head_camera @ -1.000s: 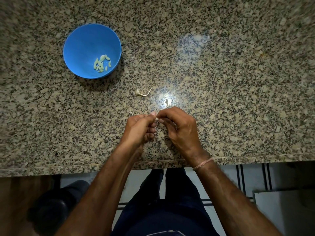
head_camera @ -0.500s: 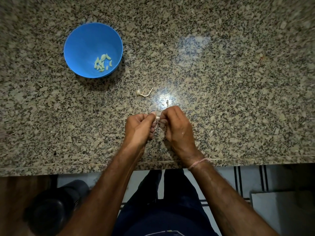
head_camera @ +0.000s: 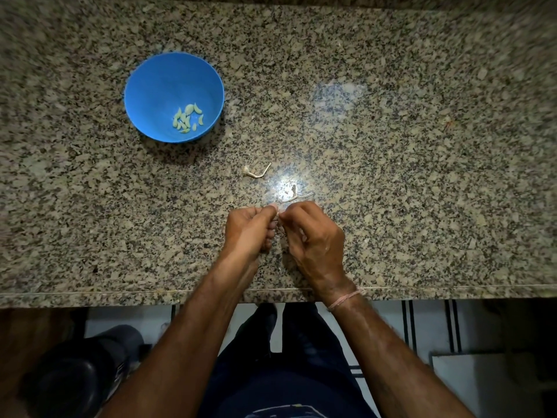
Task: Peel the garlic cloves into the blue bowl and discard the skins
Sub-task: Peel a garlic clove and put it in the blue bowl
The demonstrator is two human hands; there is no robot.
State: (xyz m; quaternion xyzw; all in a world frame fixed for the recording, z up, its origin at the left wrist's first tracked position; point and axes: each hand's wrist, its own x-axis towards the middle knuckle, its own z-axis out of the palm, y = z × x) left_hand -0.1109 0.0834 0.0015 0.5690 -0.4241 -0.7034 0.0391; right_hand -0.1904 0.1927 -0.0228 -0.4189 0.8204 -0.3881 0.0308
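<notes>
Left hand [head_camera: 250, 232] and right hand [head_camera: 316, 236], fingers curled, meet above the bench [head_camera: 391, 146], pinching one small garlic clove [head_camera: 278, 211] between them, apparently to strip its skin. Blue bowl [head_camera: 144, 76], well apart, holds peeled cloves [head_camera: 187, 119]. Skin scraps [head_camera: 256, 174] lie just beyond.

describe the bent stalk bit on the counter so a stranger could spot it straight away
On the speckled granite counter, look between the blue bowl and the left hand. A pale stalk lies there alone on bare stone. Unlike the smaller scraps to its right, it is bent into an L with a knobby end.
</notes>
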